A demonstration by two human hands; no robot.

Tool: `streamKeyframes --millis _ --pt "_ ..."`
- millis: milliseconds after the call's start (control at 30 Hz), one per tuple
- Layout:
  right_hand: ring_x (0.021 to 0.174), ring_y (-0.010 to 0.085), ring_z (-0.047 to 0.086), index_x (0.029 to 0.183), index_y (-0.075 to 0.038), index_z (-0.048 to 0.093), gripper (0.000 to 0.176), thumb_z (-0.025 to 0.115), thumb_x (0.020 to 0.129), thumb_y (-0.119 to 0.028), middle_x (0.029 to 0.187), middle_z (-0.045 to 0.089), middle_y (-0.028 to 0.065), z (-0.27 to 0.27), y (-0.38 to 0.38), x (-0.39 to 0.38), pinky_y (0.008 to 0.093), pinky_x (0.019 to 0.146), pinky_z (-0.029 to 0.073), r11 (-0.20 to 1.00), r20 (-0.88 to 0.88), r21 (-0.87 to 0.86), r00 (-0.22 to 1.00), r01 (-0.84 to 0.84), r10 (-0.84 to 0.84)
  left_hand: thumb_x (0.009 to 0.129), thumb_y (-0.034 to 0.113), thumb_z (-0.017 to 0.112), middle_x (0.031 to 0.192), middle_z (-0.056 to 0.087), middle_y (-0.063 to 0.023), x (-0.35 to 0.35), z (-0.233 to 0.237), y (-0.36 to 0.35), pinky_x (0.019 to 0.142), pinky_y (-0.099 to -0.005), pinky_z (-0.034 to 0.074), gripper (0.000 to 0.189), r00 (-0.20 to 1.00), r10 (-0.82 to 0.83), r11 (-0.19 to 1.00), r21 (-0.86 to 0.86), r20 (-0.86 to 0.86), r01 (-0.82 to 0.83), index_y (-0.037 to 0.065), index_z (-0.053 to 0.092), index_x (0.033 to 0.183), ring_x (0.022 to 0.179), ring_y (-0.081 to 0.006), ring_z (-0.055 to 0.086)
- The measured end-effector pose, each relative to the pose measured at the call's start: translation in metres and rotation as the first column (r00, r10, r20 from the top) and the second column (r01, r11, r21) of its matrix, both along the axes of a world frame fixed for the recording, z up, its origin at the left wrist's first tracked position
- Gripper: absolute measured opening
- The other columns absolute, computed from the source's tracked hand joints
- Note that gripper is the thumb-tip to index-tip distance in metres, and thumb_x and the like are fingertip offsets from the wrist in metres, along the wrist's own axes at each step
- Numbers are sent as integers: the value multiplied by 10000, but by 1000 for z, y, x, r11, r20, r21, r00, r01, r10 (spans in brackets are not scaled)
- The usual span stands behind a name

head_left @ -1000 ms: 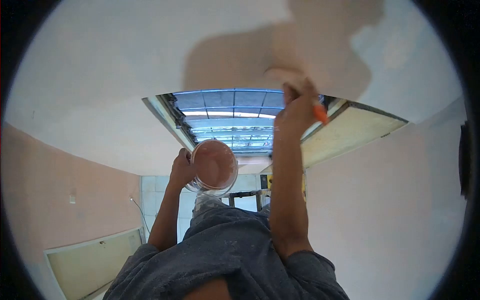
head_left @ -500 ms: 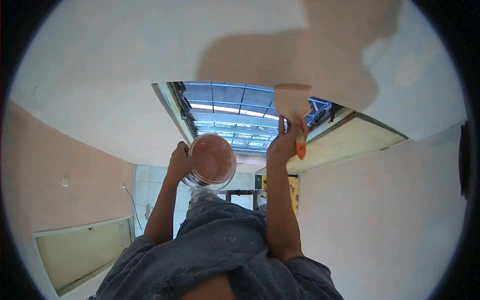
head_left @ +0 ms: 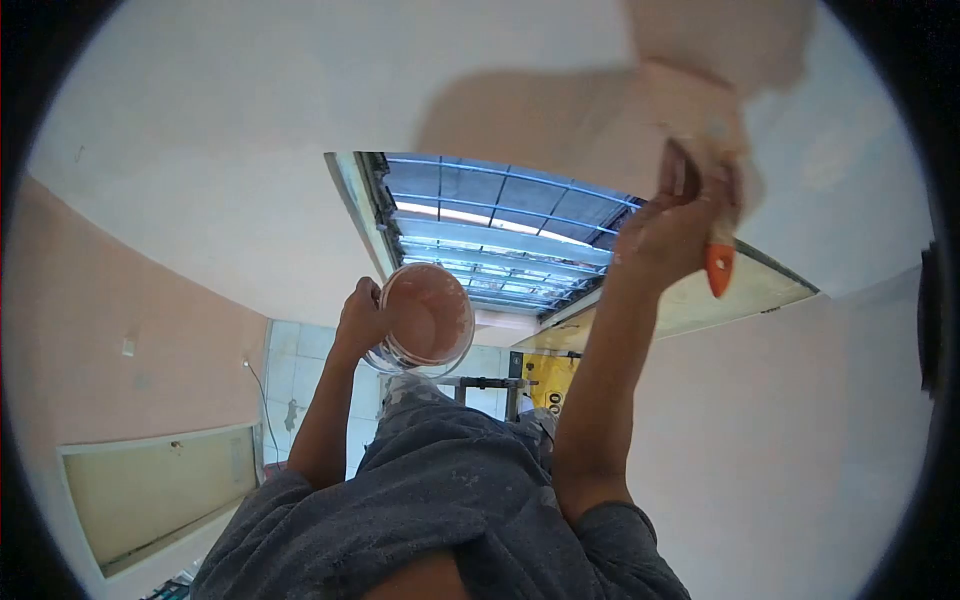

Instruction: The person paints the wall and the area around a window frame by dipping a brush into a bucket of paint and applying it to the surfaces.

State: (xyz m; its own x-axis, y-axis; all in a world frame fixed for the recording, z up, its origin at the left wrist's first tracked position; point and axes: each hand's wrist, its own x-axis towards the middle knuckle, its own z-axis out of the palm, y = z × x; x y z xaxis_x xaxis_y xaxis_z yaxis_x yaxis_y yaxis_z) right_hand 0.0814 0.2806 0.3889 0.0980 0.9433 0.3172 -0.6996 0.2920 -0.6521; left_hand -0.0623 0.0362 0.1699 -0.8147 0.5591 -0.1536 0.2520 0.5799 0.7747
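Note:
My left hand (head_left: 362,318) grips the side of a round plastic bucket (head_left: 458,292), its mouth tilted toward me. Peach-coloured paint (head_left: 428,328) coats the inside and lies at the bottom. Up and to the right, my right hand (head_left: 668,235) is closed around the handle of a wide paintbrush (head_left: 695,100), whose handle ends in an orange tip. The brush head is smeared with peach paint and appears to be against the wall (head_left: 250,90), in the shadow just above the window's right corner. The bristle edge is blurred and blends into the wall.
A window (head_left: 490,210) with blue bars and glass louvres is set in the wall ahead. Right of it hangs a cream panel (head_left: 700,290). Below are a tiled floor (head_left: 290,350), dark metal bars (head_left: 480,383) and a yellow bag (head_left: 552,372). A door (head_left: 160,490) is at lower left.
My right hand has moved the paintbrush up and to the right, from in front of the window to the wall above its right corner. The bucket stays almost in place in my left hand.

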Motion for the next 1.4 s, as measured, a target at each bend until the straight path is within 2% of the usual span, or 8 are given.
streamKeyframes --millis 100,300,500,667,767,1033,1100,1400 --pt "962 259 640 1132 44 437 285 512 935 -147 1086 574 190 11 -5 -1 346 854 579 978 -93 207 996 33 -14 688 157 643 768 604 -208 -6 -22 -7 654 -415 463 281 998 -8 1000 3 -55 8 -4 495 863 735 -355 607" --pt "1043 207 562 1079 -12 510 187 521 944 -140 1114 535 124 -136 -16 -34 362 885 551 997 133 -34 989 -67 71 711 140 622 766 605 -203 -4 -19 -7 650 -421 465 237 996 29 999 -25 -81 -31 0 489 848 735 -355 607" --pt "1092 251 535 1088 18 501 201 476 943 -119 1149 508 156 -160 -61 -18 398 961 501 956 137 -277 981 -94 136 703 122 598 712 574 -189 -6 -12 -11 611 -410 446 219 999 25 1000 -8 -47 -26 -2 471 832 663 -322 578" --pt "1095 231 530 1114 7 496 231 506 950 -156 1122 513 150 -132 -52 -29 374 975 490 952 54 -289 991 -106 126 736 152 643 731 535 -135 -5 0 -10 624 -355 434 260 999 32 999 -40 7 -31 -8 470 845 684 -195 497" --pt "980 181 592 1026 8 522 206 568 917 -160 1041 550 135 -74 -29 -41 288 872 546 924 20 -360 989 -130 147 682 141 604 719 579 -196 -7 -8 -13 619 -422 451 246 994 45 999 14 -97 -44 0 475 836 674 -342 582" --pt "994 276 622 1141 131 443 390 523 928 -186 1052 566 226 34 -10 -21 314 905 555 958 -80 257 985 -127 152 675 146 614 767 605 -215 -16 -28 -31 664 -431 470 263 994 92 996 26 -62 -91 4 490 859 752 -378 614" --pt "1019 242 606 1162 101 438 394 522 932 -208 1068 563 201 13 -16 -23 311 897 552 994 -23 92 998 -53 56 738 145 609 771 585 -184 -16 -37 -33 645 -392 453 243 993 117 993 -4 -31 -117 -15 483 870 716 -289 580" --pt "1045 231 563 1078 2 469 197 515 934 -124 1104 528 145 -164 -63 -21 341 939 519 926 106 -349 975 -147 194 671 138 603 802 615 -221 -17 -37 -28 693 -436 471 268 992 122 992 -29 -32 -123 0 498 876 793 -382 617"
